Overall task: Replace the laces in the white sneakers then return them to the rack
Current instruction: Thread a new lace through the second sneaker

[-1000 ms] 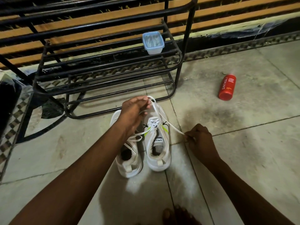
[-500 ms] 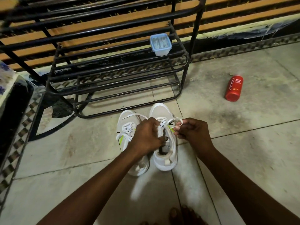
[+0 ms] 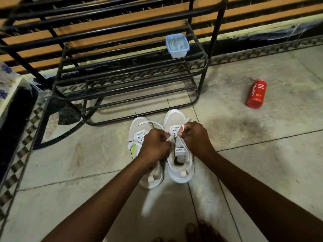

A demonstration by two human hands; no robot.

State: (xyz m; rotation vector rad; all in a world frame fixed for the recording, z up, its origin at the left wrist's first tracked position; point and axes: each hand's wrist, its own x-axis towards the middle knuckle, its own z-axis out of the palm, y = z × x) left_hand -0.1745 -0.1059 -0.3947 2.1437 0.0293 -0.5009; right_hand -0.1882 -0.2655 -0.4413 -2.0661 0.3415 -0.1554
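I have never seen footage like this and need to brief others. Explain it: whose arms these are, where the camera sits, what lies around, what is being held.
No machine here: the arms belong to a person wearing one wide-angle camera on the head, looking down at their own hands. Two white sneakers stand side by side on the tiled floor, in front of a black metal rack. The left hand and right hand each pinch the white lace of the right-hand sneaker, apparently tying it. The other sneaker is already laced. A small lidded container sits on a rack shelf, and a red bottle lies on its side further right.
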